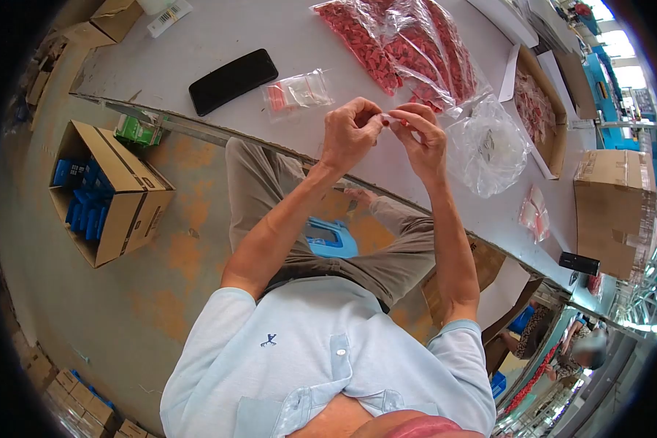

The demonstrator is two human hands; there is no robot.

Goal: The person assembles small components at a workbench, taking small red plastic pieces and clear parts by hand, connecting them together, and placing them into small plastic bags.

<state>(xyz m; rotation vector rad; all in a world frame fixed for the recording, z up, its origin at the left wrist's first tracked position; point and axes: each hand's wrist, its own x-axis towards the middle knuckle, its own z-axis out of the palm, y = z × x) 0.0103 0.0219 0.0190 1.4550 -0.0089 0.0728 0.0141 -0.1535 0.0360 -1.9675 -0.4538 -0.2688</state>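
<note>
My left hand and my right hand meet fingertip to fingertip over the table near its front edge. Both are closed in a pinch on something small, partly red, too small to make out. Just beyond them lies a large clear bag of red pieces. A crumpled clear plastic bag rests beside my right hand. Left of my left hand is a small clear bag with red pieces, next to a black phone.
An open carton holding small bags stands at the right, near a closed cardboard box. Another small bag and a black object lie by the right edge. A box of blue packs stands on the floor. A person is at far right.
</note>
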